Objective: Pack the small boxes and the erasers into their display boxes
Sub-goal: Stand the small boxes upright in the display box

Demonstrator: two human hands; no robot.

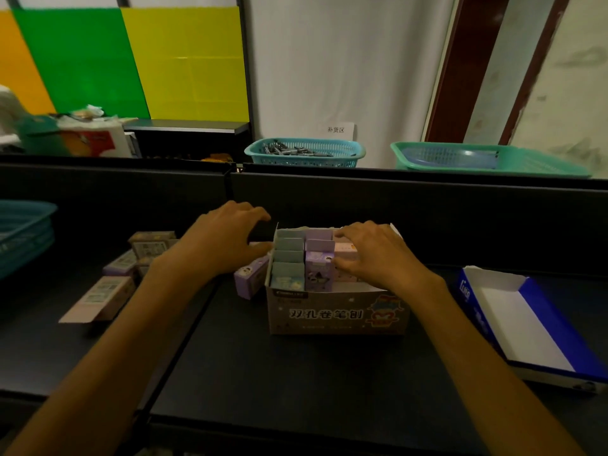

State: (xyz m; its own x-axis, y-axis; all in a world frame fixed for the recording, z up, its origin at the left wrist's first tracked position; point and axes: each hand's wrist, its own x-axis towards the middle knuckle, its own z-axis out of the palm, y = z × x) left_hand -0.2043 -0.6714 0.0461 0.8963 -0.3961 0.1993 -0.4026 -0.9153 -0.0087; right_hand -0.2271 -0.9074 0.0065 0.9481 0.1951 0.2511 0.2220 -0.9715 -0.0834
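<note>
A display box (335,311) of small boxes (304,258) is centred on a black table (296,373). The right hand (378,255) is laid on them, fingers relaxed. At ten o'clock, the left hand (227,238) is spread open above a purple box (250,278).

Black table (296,373) with display box (335,312), loose small boxes (108,291), blue-white tray (543,311).
</note>
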